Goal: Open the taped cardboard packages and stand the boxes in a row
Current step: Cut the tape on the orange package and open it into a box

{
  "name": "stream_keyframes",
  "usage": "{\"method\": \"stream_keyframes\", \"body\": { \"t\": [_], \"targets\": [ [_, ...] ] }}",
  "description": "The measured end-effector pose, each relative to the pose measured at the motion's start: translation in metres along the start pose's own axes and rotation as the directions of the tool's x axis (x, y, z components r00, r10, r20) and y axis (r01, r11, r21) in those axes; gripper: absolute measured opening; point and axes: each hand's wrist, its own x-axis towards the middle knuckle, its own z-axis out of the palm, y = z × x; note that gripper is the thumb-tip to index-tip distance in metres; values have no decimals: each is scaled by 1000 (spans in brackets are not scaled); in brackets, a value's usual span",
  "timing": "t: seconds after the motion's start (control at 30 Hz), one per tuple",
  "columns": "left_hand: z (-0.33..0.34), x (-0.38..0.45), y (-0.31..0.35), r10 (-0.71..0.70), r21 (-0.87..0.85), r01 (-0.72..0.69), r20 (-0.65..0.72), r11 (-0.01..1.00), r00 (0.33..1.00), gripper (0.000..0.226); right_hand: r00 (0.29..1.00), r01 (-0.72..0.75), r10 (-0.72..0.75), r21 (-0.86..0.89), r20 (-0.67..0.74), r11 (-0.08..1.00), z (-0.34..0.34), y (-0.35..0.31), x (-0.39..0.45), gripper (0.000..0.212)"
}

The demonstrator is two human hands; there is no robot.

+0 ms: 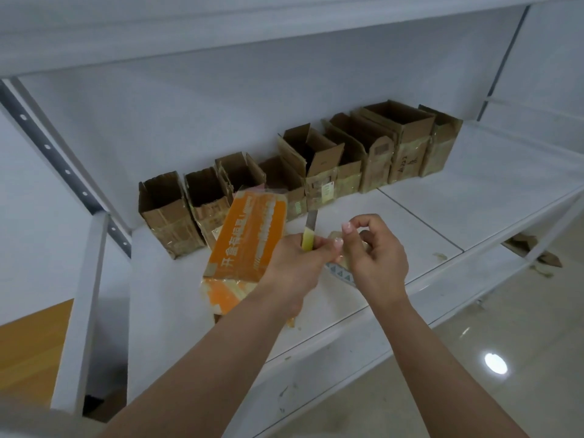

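Several opened brown cardboard boxes stand upright in a row along the back of the white shelf. In front of them an orange taped package with white lettering lies tilted on the shelf. My left hand grips a utility knife by its yellow handle, blade pointing up and away, right beside the package's right edge. My right hand is just to the right, its curled fingers pinching a piece of clear tape near the knife.
A white upright post with a grey perforated brace stands at the left. Another shelf board runs overhead. Scraps of tape and cardboard lie on the shiny floor at the right. An orange-brown surface shows at lower left.
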Motion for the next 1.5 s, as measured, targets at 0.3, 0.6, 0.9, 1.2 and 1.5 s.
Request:
{"method": "stream_keyframes", "body": {
  "t": [0.3, 0.6, 0.9, 1.2, 1.5],
  "targets": [
    [-19, -5, 17, 127, 267, -135, 46, 954, 991, 13, 994, -94, 107, 297, -30, 950, 7, 6, 12, 17],
    [-102, -1, 28, 372, 466, -167, -393, 869, 841, 25, 989, 145, -143, -155, 23, 977, 22, 51, 29, 6],
    [-168, 23, -87, 36, 682, 344, -477, 646, 878, 9, 957, 284, -216, -489, 192, 825, 46, 114, -5, 16],
    [-163, 22, -181, 4, 772, 376, -440, 513, 898, 28, 960, 96, 42, -468, 276, 879, 42, 117, -15, 13],
    [-156, 12, -149, 155, 361, 41, -497, 932, 853, 36, 967, -27, 68, -169, 245, 985, 51, 43, -27, 50]
  ]
}}
